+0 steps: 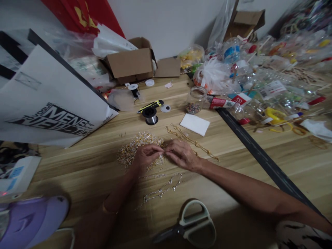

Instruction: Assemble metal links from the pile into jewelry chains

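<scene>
gold and silvery pieces (137,143) heaped beneath the left hand (145,156)

the heap spreads at a slant over the worktop (98,169), its long axis running from near left to far right, and its right edge reaches the spot where both hands meet. the left hand is the nearer one: it covers the heap's near right part in this view, while the right hand (184,155) comes in from the other side. both grips are closed in a pinch, tips just beside each other; whatever may sit between them is too small to make out.

gold strands (196,143) lie just beyond the right hand, slanting from far left to near right, past the wrist. a looped silvery chain (160,191) lies on the near side of the hands, its long axis going from near left to far right, with a shorter silvery strand (153,176) between it and the heap.

as for edges, a spool (151,119) and a white card (195,124) bound the far side, a shopping bag (54,107) the left, scissors (190,223) the near side; a dark strip (259,154) slants by on the right, well apart from the heap.
</scene>
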Demonstrator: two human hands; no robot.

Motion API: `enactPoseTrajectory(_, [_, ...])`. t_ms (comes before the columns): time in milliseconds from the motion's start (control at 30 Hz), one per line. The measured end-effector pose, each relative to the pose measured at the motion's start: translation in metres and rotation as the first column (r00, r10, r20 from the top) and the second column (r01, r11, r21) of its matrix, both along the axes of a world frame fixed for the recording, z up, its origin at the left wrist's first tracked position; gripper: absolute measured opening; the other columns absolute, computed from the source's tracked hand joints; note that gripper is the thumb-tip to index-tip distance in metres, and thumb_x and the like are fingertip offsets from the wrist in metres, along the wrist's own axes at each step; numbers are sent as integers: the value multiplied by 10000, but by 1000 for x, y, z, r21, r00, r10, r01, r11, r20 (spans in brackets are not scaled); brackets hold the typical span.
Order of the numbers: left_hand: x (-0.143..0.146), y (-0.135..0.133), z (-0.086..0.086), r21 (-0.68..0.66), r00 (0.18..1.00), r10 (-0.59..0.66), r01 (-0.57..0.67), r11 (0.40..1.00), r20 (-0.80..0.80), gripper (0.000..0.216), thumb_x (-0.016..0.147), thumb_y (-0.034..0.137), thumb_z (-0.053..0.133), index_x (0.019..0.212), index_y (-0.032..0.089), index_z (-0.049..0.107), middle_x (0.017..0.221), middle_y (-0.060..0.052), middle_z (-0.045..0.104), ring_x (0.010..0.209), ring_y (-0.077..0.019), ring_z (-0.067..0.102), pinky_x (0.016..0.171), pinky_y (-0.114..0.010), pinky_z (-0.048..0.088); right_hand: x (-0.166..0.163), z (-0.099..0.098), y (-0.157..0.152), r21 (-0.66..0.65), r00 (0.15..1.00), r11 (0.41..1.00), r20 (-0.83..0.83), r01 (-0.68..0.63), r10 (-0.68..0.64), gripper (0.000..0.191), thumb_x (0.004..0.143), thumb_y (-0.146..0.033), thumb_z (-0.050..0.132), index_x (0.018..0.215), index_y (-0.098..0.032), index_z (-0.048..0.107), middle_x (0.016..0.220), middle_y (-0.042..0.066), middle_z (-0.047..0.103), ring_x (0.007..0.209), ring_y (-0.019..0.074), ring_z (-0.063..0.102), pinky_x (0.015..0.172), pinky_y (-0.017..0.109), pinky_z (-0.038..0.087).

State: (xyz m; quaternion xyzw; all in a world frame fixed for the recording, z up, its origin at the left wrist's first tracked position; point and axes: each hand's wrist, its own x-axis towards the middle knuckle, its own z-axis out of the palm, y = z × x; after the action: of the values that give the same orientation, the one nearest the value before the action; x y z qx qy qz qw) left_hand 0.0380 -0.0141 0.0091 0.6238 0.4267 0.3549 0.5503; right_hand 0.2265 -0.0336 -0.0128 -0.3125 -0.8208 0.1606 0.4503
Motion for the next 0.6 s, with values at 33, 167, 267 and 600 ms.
enactPoseTrajectory(33, [0, 0, -1, 3, 1000, -2, 2, 1000, -5, 74, 661, 216, 718, 686, 147, 708, 707, -35, 694, 673, -140, 623, 648, -230, 472, 0, 0, 0, 0, 1000, 1000, 2, 3, -3, 69, 895, -168, 500, 928, -154, 559, 851, 65, 620, 818, 149, 561, 722, 283, 463])
enactPoseTrajectory(167, [-2, 1, -5, 26, 1000, -8, 9, 1000, -20, 79, 670, 223, 710, 700, 149, 705, 712, -36, 693, 678, -143, 621, 638, -231, 469, 0, -1, 0, 1, 1000, 1000, 2, 3, -3, 79, 902, -190, 497, 925, -160, 566, 849, 63, 620, 818, 149, 565, 715, 284, 464])
enactPoseTrajectory(267, [-2, 2, -7, 36, 1000, -12, 12, 999, -20, 83, 665, 222, 709, 696, 145, 705, 706, -41, 694, 675, -145, 621, 639, -232, 471, 0, 0, 0, -15, 1000, 1000, 8, 1, -1, 87, 904, -198, 495, 932, -168, 572, 846, 58, 623, 806, 150, 563, 709, 288, 462])
enactPoseTrajectory(600, [0, 0, -2, -13, 1000, 21, -21, 1000, -11, 105, 630, 219, 742, 698, 144, 713, 705, -43, 709, 670, -149, 639, 643, -233, 497, 0, -2, 0, -5, 1000, 1000, 26, 4, -4, 86, 898, -189, 494, 923, -162, 572, 854, 68, 633, 814, 159, 572, 721, 302, 458])
